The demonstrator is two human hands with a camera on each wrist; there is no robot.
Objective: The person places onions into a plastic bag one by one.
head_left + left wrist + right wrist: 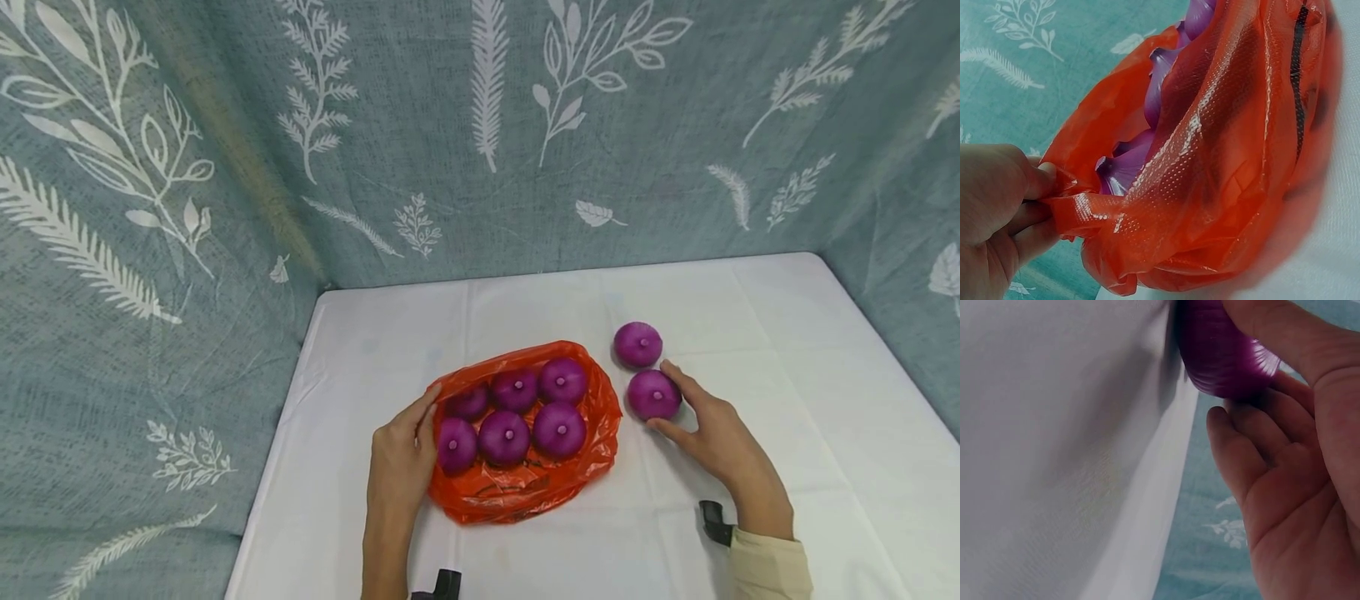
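Observation:
A red plastic bag [517,496] lies with its mouth spread wide and several purple onions [504,438] inside. At its left edge my left hand [401,454] pinches the rim between thumb and fingers, pulling the plastic taut in the left wrist view. Right of the bag, my right hand [722,433] grips a single purple onion [651,395], thumb on the near side and fingers on the far side. Just behind that one sits another loose onion [637,343]. From the right wrist, the gripped onion [1219,353] shows close over the white cloth.
A white cloth covers the table [757,367]. Green-blue curtains [427,108] with white leaf prints stand behind it and along both sides. Black camera mounts [715,521] stick out by the wrists, low over the cloth.

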